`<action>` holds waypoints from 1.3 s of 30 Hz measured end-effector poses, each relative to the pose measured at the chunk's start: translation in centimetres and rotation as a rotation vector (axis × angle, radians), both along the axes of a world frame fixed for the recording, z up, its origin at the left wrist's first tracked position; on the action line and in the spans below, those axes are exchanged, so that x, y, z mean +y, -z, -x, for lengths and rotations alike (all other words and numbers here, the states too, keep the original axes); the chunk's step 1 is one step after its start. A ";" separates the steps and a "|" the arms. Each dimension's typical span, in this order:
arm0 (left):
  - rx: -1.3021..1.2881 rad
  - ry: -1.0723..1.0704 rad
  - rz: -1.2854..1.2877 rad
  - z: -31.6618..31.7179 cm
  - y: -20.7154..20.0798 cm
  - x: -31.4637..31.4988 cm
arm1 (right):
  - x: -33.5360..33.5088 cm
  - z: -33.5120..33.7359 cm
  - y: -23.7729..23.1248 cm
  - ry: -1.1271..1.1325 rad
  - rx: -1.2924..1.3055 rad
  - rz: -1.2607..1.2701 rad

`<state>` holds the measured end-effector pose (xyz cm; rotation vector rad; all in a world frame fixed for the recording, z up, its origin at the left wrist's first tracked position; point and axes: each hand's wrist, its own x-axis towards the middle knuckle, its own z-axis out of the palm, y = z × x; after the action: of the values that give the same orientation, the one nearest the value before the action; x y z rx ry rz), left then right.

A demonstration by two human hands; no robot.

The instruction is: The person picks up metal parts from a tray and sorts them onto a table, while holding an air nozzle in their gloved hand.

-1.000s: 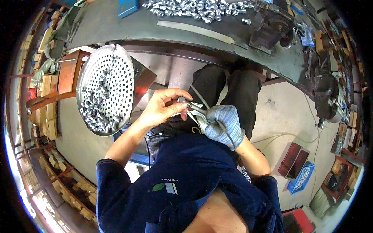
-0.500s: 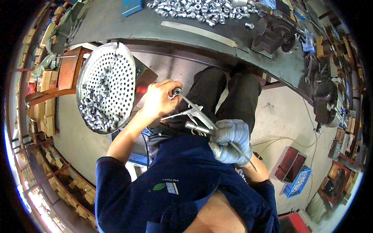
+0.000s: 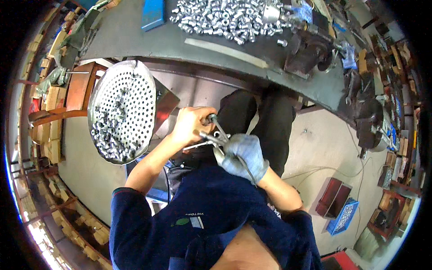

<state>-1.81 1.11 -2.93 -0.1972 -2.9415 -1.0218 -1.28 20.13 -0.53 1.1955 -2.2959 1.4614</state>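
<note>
My bare left hand is closed, with a small round metal fitting between thumb and fingers. A slim metal rod runs from that fitting toward my right hand, which wears a grey-blue glove and is wrapped round several metal tools. Out of the glove's near side sticks a thin grey tail, like a hose or rod. A short metal cylinder points left from the glove, and a thin nozzle-like tube lies just below it. Whether fitting and rod are joined I cannot tell.
To the left stands a perforated metal pan with many small metal fittings. A dark workbench ahead bears a fittings pile, a flat metal strip and a dark machine. A blue bin sits on the floor.
My gloved right hand has moved left and up, close to my left hand. The tools in it have turned, the short cylinder now crossing above the thin tube. The left hand keeps its grip.
</note>
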 end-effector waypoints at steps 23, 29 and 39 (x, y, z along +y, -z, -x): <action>0.157 -0.346 -0.240 9.4 -8.2 -13.7 | 4.7 -1.4 1.3 0.069 -0.342 0.133; 0.059 -0.571 -0.152 -5.3 -1.6 -25.2 | 3.4 -1.6 2.2 0.019 -0.391 0.074; -0.244 -0.774 0.602 -5.7 4.1 -26.8 | 3.3 -1.6 1.4 -0.003 -0.355 0.100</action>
<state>3.93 -25.68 -6.99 1.0341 -2.9612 -0.0572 0.31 23.45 -1.91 0.9769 -2.3964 1.8964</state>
